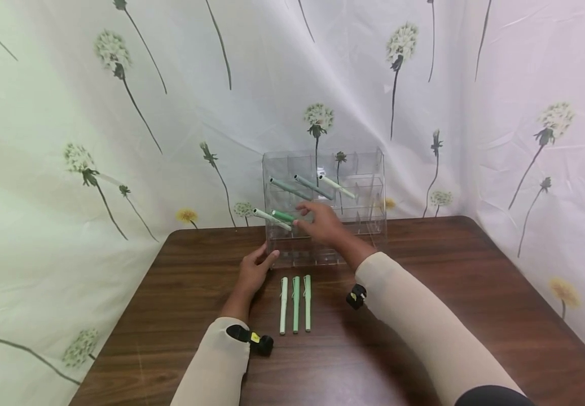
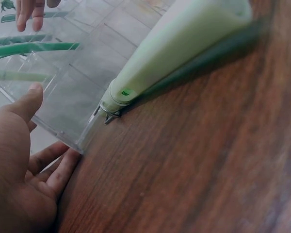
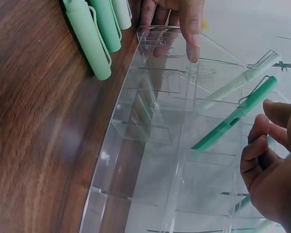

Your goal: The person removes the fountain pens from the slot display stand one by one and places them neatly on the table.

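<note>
A clear acrylic pen rack (image 1: 330, 258) with tiered compartments stands on the table. At its lower left corner my left hand (image 1: 254, 269) grips the side, thumb on the near face and fingers behind. A bright green pen (image 3: 235, 116) leans in a compartment beside a pale mint pen (image 1: 263, 214). Close to the green pen's capped end is my right hand (image 3: 276, 160), fingers loosely bent and nothing between them. Higher up lean two grey-green pens, one left (image 1: 287, 187) and one in the middle (image 1: 312, 186), plus a pale yellow-green pen (image 1: 337, 185).
Three light green pens, among them a middle one (image 1: 295, 304), lie side by side on the dark wooden table (image 1: 170, 316) in front of the rack. A white dandelion-patterned curtain (image 1: 251, 124) hangs behind the rack and along both sides.
</note>
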A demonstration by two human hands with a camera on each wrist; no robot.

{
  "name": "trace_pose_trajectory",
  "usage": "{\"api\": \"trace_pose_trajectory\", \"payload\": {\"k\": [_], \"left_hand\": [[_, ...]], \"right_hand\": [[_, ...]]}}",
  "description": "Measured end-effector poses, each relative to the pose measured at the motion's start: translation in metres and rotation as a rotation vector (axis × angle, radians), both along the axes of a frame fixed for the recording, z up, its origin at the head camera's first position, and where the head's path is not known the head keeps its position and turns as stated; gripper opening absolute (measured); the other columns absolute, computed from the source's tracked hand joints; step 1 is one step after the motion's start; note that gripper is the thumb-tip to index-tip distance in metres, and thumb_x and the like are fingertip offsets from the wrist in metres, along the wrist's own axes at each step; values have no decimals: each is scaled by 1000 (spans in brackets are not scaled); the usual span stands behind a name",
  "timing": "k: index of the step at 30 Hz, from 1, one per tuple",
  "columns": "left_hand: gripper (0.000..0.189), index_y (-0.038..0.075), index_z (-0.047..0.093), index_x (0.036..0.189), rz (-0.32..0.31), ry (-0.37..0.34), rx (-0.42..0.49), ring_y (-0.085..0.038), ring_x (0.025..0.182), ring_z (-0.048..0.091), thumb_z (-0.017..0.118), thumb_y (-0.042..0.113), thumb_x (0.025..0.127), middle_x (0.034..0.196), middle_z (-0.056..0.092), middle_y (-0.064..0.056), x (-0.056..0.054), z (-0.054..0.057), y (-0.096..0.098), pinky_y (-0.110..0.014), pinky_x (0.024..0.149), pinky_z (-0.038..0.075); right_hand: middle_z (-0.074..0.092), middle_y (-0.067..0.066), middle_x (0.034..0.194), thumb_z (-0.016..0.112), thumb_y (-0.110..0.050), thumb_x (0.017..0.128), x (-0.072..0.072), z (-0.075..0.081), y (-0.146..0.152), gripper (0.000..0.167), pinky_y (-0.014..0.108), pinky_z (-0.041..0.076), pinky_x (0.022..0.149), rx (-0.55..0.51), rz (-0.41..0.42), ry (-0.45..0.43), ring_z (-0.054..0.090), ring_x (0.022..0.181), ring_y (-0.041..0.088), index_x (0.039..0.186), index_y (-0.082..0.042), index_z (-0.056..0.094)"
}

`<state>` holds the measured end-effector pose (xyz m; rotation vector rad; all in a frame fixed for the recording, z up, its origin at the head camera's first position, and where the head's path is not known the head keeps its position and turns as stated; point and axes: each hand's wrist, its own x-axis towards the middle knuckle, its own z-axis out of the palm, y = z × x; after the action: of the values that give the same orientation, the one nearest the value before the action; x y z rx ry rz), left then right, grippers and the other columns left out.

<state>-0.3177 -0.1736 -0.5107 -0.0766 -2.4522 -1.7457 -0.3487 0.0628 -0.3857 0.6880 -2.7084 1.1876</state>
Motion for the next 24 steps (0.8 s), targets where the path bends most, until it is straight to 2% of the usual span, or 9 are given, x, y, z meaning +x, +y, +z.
{"api": "trace_pose_trajectory", "payload": {"k": [1,3,8,10,18,24], "left_hand": [[68,18,52,164,0,2,-2,-37,149,58,74,46,105,164,57,-14,0,0,0,-57,124,46],[69,19,52,164,-6,-1,4,-38,147,60,74,46,105,164,57,-14,0,0,0,-57,124,46],[69,20,51,164,-14,-5,-2,-37,147,60,74,48,105,165,56,-13,-1,-2,-1,-57,124,47],[70,21,51,164,-16,-2,-6,-36,149,58,74,48,105,165,55,-12,-2,-2,-2,-57,125,45],[71,21,49,165,-28,-7,-10,-38,154,53,73,49,105,167,54,-13,0,1,-2,-59,126,44],[71,23,50,165,-28,-16,-9,-36,154,52,73,51,105,167,54,-12,0,1,-2,-58,126,44]], "right_hand": [[68,18,141,70,-25,109,0,-1,-1,44,51,60,97,-7,-6,2,71,114,36,150,-8,64],[67,19,143,70,-25,110,0,-3,-3,44,50,62,94,-28,-14,-15,74,111,37,150,-8,64],[67,19,147,70,-28,110,-1,-8,-9,45,37,63,66,-51,-54,-70,76,71,30,150,-9,65],[68,19,147,70,-30,110,-1,-9,-13,45,33,62,64,-42,-75,-74,77,69,29,150,-9,65],[64,21,152,68,-32,111,3,-9,-30,50,34,63,64,-56,-130,-119,80,78,31,155,-8,60],[65,20,151,67,-28,112,6,-9,-37,47,33,62,61,-74,-146,-121,76,67,24,154,-9,61]]}}
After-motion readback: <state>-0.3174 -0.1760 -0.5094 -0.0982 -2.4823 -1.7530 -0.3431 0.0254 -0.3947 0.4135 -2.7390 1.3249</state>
